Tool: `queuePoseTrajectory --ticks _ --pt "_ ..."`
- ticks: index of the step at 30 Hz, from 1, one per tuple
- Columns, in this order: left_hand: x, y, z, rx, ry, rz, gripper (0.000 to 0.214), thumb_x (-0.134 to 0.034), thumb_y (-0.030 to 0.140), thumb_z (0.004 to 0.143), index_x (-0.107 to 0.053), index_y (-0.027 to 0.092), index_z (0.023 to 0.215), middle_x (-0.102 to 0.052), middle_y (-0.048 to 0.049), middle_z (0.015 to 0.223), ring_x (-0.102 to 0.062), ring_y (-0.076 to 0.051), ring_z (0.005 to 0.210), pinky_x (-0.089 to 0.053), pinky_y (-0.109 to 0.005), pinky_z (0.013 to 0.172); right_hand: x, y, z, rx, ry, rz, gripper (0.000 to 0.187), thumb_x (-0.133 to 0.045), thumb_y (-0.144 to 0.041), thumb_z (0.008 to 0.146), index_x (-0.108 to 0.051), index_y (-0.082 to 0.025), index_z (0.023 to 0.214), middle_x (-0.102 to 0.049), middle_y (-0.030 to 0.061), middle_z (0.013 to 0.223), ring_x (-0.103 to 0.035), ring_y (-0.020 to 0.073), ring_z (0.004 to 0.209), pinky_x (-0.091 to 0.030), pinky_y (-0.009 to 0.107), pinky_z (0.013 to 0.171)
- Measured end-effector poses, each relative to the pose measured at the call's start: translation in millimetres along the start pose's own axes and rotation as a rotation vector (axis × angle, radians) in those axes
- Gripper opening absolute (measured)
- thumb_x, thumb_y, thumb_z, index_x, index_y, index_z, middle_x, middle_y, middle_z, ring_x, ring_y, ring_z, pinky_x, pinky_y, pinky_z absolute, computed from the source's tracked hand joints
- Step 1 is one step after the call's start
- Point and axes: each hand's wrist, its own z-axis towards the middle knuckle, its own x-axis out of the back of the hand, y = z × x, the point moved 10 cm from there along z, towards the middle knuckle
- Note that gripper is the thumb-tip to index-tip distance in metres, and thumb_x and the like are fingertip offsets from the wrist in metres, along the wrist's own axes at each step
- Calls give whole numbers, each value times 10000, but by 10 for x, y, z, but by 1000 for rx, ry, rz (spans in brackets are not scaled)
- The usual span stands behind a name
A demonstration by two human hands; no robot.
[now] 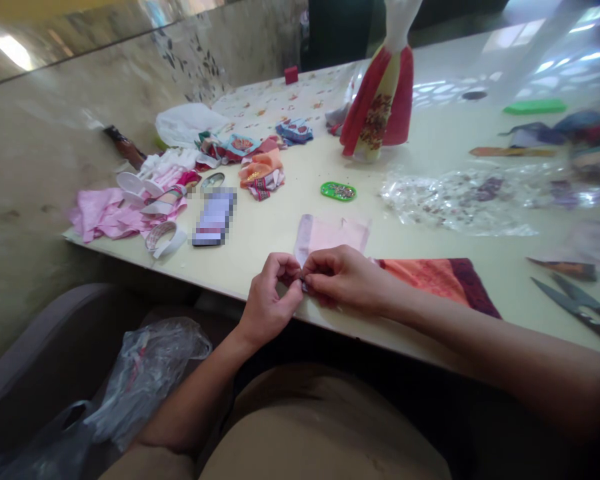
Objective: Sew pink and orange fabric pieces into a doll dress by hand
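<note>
At the table's near edge, my left hand point(274, 293) and my right hand point(347, 277) meet fingertip to fingertip. Both pinch the near corner of a pale pink cloth point(333, 235) with a lavender-grey strip on its left side. The fingers hide most of the pinched part; whether a pin or needle is there is too small to see. Beneath my right forearm lies an orange cloth point(430, 277) with a dark maroon border. A green oval dish point(339, 192) of small metallic pieces, perhaps pins, sits beyond the pink cloth.
On the right are scissors point(577, 307) and a crinkled clear plastic bag point(460, 200). A red-and-yellow dress point(377, 107) stands on a white form behind. To the left lie a phone point(214, 217), a tape roll point(165, 240), pink cloth point(100, 213) and orange scraps point(263, 170).
</note>
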Motion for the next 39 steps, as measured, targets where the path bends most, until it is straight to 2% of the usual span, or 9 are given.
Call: queuePoseTrajectory --ticks 13,26,32,39 --pt "17 -22 -1 22 5 -77 182 -580 124 890 -501 202 1035 -596 -4 924 -591 -114 843 -476 -242 791 7 -25 -12 17 -8 -23 114 -526 -178 835 -582 -175 736 -569 -27 523 -506 101 453 -370 211 446" --pt "10 -30 -1 44 1 -115 189 -606 150 889 -506 208 1038 -609 3 928 -609 -109 854 -482 -232 796 58 -159 -24 97 74 -258 160 -530 -113 825 -568 -169 679 -536 -44 527 -457 95 521 -317 235 563" --pt "29 -48 4 57 21 -103 197 -586 104 872 -509 203 1024 -623 -9 929 -623 -119 864 -485 -247 803 50 -169 -25 85 69 -274 172 -530 -106 836 -561 -169 679 -540 -44 537 -453 94 528 -315 233 572" --pt "20 -45 6 59 13 -111 183 -612 163 882 -507 200 1027 -622 -9 917 -624 -119 842 -493 -243 778 56 -158 -21 87 87 -308 163 -527 -102 831 -554 -170 685 -538 -38 551 -457 100 549 -322 236 590"
